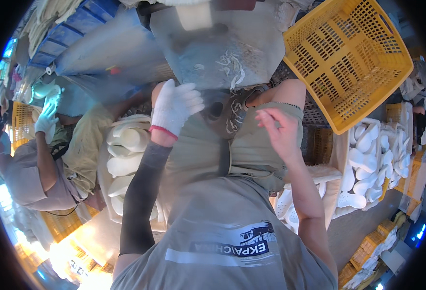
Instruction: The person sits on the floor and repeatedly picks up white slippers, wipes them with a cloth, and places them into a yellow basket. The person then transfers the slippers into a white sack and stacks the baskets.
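My left hand (pixel 174 106) wears a white knit glove with a red cuff and is raised over my left thigh. Its fingers are stretched out, with nothing in them. Bare, my right hand (pixel 276 126) hovers above my right thigh, its fingers loosely bent and apart, with nothing visible in them. Beyond my knees, white curled scraps (pixel 233 67) lie on a grey panel (pixel 174 46). White clogs (pixel 126 165) fill a lined container beside my left arm. On my right, more perforated white clogs (pixel 360 164) are heaped in lined containers.
A yellow plastic crate (pixel 341 58) stands tilted at the far right. At the left sits a co-worker (pixel 38 169) with a gloved hand at a pale shoe-shaped piece (pixel 46 90). A blue slatted crate (pixel 72 29) is at the far left, and several yellow crates (pixel 367 244) stand behind on the right.
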{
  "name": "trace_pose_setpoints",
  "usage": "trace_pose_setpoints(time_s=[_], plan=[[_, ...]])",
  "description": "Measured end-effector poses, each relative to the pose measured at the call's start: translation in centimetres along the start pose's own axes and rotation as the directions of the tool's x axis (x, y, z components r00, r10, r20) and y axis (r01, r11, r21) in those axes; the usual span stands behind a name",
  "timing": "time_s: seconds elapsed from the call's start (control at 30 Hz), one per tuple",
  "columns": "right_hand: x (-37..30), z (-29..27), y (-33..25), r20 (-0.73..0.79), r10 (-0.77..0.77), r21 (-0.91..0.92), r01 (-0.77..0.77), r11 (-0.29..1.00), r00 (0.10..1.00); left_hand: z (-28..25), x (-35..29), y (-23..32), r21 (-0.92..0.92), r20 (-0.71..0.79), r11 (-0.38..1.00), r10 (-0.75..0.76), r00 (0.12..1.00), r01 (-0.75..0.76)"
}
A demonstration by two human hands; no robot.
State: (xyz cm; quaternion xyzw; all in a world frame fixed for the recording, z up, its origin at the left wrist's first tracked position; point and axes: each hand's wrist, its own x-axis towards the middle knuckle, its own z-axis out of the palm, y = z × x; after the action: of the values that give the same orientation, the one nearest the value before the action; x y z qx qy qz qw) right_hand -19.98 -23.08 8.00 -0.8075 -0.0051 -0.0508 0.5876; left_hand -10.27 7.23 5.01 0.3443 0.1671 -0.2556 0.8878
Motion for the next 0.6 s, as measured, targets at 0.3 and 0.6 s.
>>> trace_pose_setpoints(time_s=[0.3,0.6], plan=[[-0.6,1.0,0.0,0.04,-0.11,0.023,0.109,0.994,0.993,2.8,1.1,-3.7,0.002,-0.017,0.99,-0.139,0.99,0.139],[0.8,9.3,-4.2,0.196,-0.265,-0.044,0.278,0.959,0.944,6.2,2.9,-4.0,0.116,0.053,0.992,-0.049,0.997,0.043]])
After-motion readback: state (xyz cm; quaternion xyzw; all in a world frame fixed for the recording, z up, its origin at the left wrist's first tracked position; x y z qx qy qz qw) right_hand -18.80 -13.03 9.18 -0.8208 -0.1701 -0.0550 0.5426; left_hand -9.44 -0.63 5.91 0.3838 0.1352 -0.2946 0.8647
